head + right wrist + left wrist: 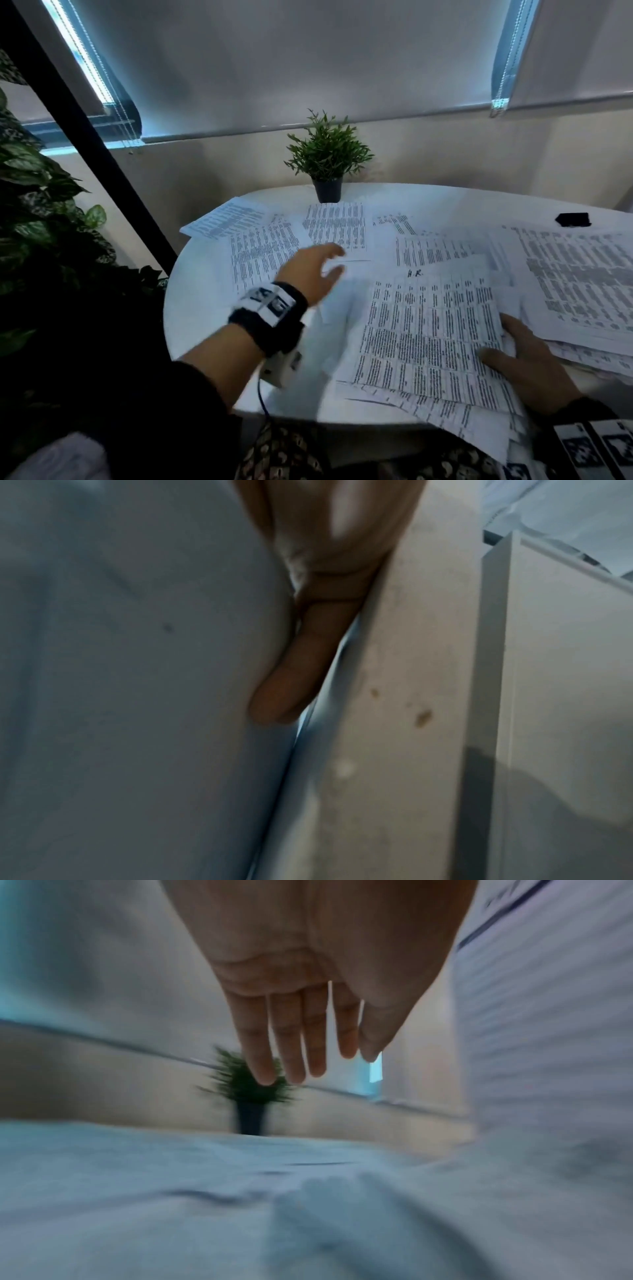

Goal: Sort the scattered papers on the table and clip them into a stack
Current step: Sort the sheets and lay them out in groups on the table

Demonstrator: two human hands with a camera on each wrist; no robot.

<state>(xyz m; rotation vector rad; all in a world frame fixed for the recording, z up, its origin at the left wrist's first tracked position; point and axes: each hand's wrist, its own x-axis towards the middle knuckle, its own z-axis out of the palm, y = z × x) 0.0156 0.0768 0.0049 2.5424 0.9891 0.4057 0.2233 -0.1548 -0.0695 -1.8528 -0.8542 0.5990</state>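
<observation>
My right hand (534,366) grips the printed sheaf (431,335) headed "H.R.", its long axis running away from me. My left hand (313,274) hovers open-fingered over scattered papers (260,250).

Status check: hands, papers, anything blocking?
Left hand open, reaching over scattered papers. Right hand holds gathered stack. Black clip far right, untouched. Potted plant behind papers.

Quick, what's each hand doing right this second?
Left hand: open, fingers straight, reaching out over the scattered papers, holding nothing.
Right hand: grips the bundle of gathered sheets by its right edge.
</observation>
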